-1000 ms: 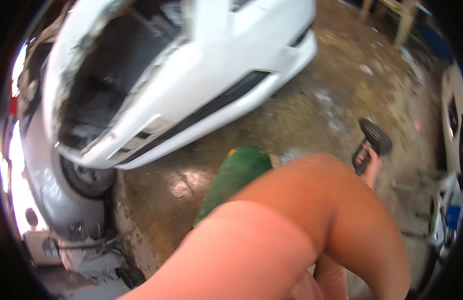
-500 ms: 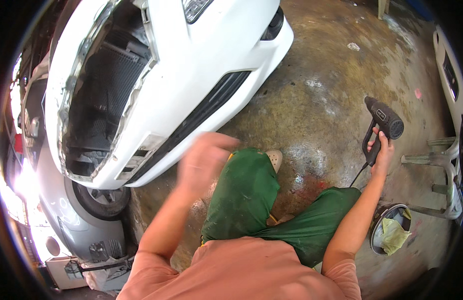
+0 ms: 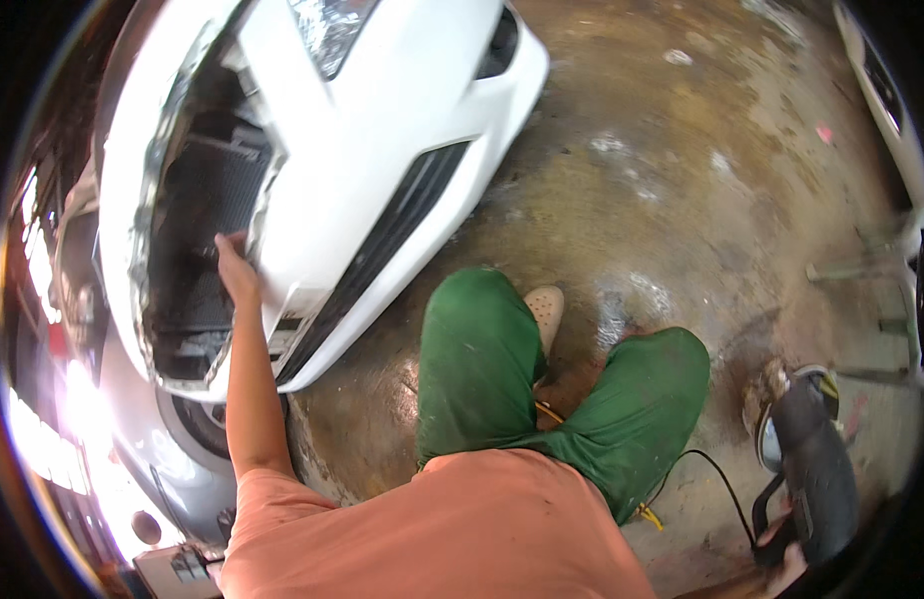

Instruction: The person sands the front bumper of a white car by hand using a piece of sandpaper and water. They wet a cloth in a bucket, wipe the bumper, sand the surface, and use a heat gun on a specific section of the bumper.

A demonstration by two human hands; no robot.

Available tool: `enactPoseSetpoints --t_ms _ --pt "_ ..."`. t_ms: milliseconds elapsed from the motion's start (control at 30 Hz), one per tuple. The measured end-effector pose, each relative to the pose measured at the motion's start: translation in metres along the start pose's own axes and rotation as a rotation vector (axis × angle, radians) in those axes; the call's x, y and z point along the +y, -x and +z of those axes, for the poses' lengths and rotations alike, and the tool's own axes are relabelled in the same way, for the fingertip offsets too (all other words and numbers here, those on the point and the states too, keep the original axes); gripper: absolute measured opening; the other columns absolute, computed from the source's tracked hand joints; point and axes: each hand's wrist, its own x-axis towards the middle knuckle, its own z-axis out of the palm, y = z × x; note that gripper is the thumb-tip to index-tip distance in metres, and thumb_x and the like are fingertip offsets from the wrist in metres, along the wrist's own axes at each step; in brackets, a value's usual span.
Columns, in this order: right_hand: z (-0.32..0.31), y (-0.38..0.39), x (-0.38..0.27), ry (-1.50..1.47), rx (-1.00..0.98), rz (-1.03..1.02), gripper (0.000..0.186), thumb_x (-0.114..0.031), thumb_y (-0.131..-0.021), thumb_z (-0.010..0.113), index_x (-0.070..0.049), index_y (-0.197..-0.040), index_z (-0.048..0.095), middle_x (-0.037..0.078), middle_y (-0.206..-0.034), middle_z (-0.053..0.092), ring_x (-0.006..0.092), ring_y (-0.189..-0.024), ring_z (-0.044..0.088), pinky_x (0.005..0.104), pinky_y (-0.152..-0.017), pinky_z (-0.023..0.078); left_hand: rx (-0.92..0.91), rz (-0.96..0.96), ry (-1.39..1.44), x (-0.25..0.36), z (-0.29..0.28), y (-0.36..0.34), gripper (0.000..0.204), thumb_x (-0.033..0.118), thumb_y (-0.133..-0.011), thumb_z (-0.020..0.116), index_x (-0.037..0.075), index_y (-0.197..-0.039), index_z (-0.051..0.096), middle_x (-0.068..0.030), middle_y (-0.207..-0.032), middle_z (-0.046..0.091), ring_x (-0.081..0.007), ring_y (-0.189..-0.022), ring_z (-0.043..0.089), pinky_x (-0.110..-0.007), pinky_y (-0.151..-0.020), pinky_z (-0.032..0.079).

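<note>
My left hand [image 3: 238, 272] is at the inner edge of the grille opening in a white car bumper [image 3: 377, 130]. The thumb points into the opening and the fingers bend over the edge, partly hidden. Down at the lower right, my right hand [image 3: 789, 567] is closed round the handle of a black heat gun [image 3: 819, 474]. Its black cord [image 3: 719, 467] runs back toward my green-trousered leg. The heat gun is well away from the bumper and overlaps a round bucket [image 3: 767, 439] on the floor.
A grey car [image 3: 148, 439] stands at the left behind the bumper. Along the right rim are a pale plastic stool [image 3: 861, 268] and another white car panel [image 3: 889, 100]. The stained concrete floor [image 3: 602, 210] lies before my knees. Yellow cord [image 3: 650, 516] shows beside my leg.
My left hand has reached forward and left, from above my knee to the bumper's opening. My right hand has swung the heat gun back and down to the lower right. The view has shifted.
</note>
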Motion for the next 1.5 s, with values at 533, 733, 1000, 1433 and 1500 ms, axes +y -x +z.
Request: enactPoseSetpoints --t_ms 533,733,1000,1433,1500 --pt "-0.085 0.227 0.093 0.380 0.913 0.548 0.038 -0.011 -0.086 0.060 0.003 -0.120 0.057 0.014 -0.088 0.065 0.0211 -0.075 0.063 0.0316 -0.070 0.050 -0.161 0.359 -0.829 0.005 0.017 -0.004 0.042 0.024 -0.107 0.029 0.002 -0.141 0.041 -0.0319 -0.114 0.064 -0.0415 -0.101 0.066 -0.048 -0.084 0.054" --pt "-0.152 0.209 0.265 1.038 1.043 0.684 0.054 -0.022 -0.092 0.061 0.003 -0.137 0.046 0.029 -0.129 0.055 0.0418 -0.118 0.056 0.0444 -0.096 0.048 -0.138 0.487 -0.592 0.058 0.014 0.076 0.051 0.033 -0.108 0.025 0.000 -0.144 0.040 -0.0332 -0.121 0.060 -0.0427 -0.109 0.061 -0.048 -0.092 0.050" --pt "-0.198 0.161 0.418 1.066 1.094 0.851 0.064 -0.022 -0.093 0.063 0.009 -0.142 0.035 0.031 -0.138 0.044 0.0440 -0.122 0.052 0.0451 -0.102 0.047 -0.224 0.128 -0.573 0.051 0.033 0.030 0.057 0.038 -0.108 0.023 -0.004 -0.143 0.042 -0.0333 -0.125 0.058 -0.0432 -0.113 0.059 -0.048 -0.096 0.048" --pt "-0.165 0.083 0.418 1.256 1.065 0.879 0.069 -0.026 -0.094 0.065 0.011 -0.143 0.034 0.032 -0.149 0.033 0.0447 -0.130 0.045 0.0461 -0.107 0.041 -0.256 0.207 -0.216 -0.011 0.002 -0.060 0.077 0.055 -0.105 0.024 0.002 -0.157 0.006 -0.0152 -0.165 0.004 -0.0282 -0.152 0.007 -0.041 -0.123 0.004" --pt "-0.143 0.101 0.445 1.410 0.875 0.408 0.067 -0.028 -0.095 0.062 0.011 -0.143 0.035 0.030 -0.150 0.034 0.0417 -0.134 0.043 0.0455 -0.111 0.036 -0.313 0.288 -0.278 -0.019 0.002 -0.064 0.074 0.047 -0.105 0.033 0.002 -0.157 0.007 -0.0155 -0.165 0.006 -0.0294 -0.152 0.009 -0.041 -0.123 0.006"
